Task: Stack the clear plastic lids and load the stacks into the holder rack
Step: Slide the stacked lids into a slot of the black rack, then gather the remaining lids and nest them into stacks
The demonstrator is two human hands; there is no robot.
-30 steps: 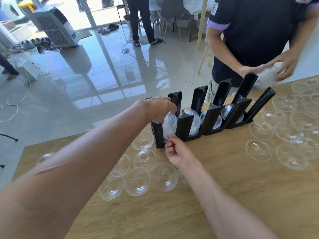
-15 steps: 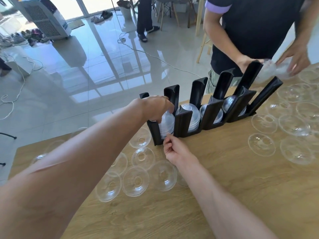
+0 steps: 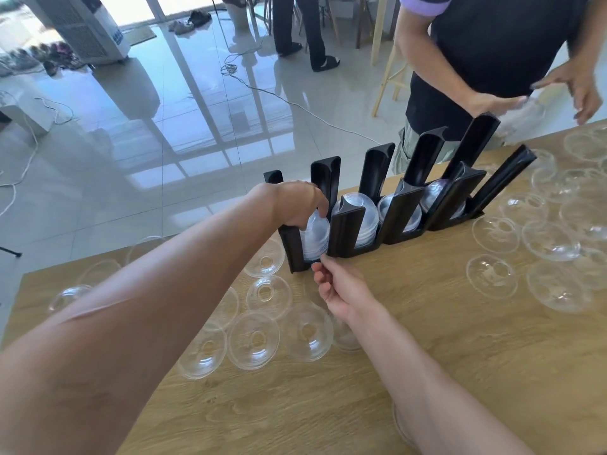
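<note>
A black holder rack [image 3: 348,231] with several upright slots stands at the far edge of the wooden table [image 3: 410,372]. My left hand [image 3: 295,203] curls over the top of a stack of clear dome lids [image 3: 316,236] in the leftmost slot. My right hand [image 3: 338,287] sits just below that slot with loosely curled fingers, its fingertips at the stack's lower edge. The other slots hold more lid stacks [image 3: 359,218]. Loose clear lids [image 3: 253,339] lie near my arms and others [image 3: 550,239] on the right.
A person in a dark shirt [image 3: 492,54] stands across the table, both hands around a clear lid stack [image 3: 522,111] above the rack's right end. The table's left edge drops to a glossy tiled floor with cables.
My hands have stayed at the leftmost slot; the left hand has pressed slightly lower on the stack. The other person's hands have shifted to the right. The camera moved closer.
</note>
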